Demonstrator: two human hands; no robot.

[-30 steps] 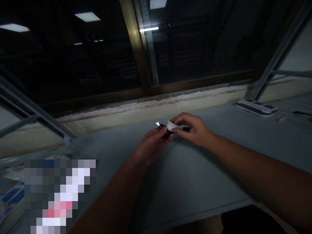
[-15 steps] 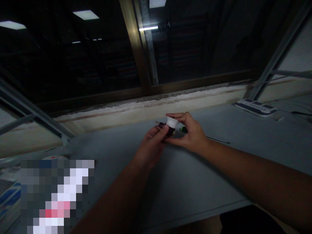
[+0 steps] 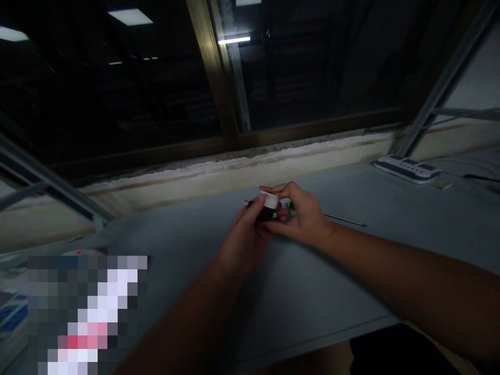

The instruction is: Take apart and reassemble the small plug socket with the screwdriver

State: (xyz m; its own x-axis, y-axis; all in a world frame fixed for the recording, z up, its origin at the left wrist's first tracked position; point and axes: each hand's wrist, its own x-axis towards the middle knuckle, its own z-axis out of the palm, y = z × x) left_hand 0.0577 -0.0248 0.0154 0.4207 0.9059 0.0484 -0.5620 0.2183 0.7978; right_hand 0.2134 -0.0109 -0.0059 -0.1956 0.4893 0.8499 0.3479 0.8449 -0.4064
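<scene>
**Left hand (image 3: 246, 229) and right hand (image 3: 307, 211) together on one white-and-dark piece (image 3: 270, 201)**

Window (image 3: 125, 109): one, largest thing here. Two dark panes in view, one brassy upright bar (image 3: 213, 73) between. Three pale light panels (image 3: 130, 16) and one bright light strip (image 3: 234, 40) show in the glass; two panels cut off at the edge of view.

Tabletop (image 3: 320, 291): one, grey-blue. Metal frames (image 3: 445, 88): two, one at either side, both cut off.

Hands: two, over the middle of the tabletop, both closed on the piece. Left thumb lies against its white part; right fingers at the far side, right thumb underneath.

Lower left: coarse squares mask one patch. Beside it, one blue-and-white item (image 3: 13, 312), blurred and cut off; just above, one round white item (image 3: 80, 252) with a red spot, partly covered.

Black shape (image 3: 390, 349): one, below the near edge; can't tell what.

Flat device (image 3: 408, 167): one, far right, small blue lights in a row. One dark cable (image 3: 482, 178) close by, running out of view.

Tool (image 3: 346, 220): one, thin metal shaft; green-marked handle mostly behind the right hand.

Piece: white above, dark below, largely hidden by fingers.
</scene>
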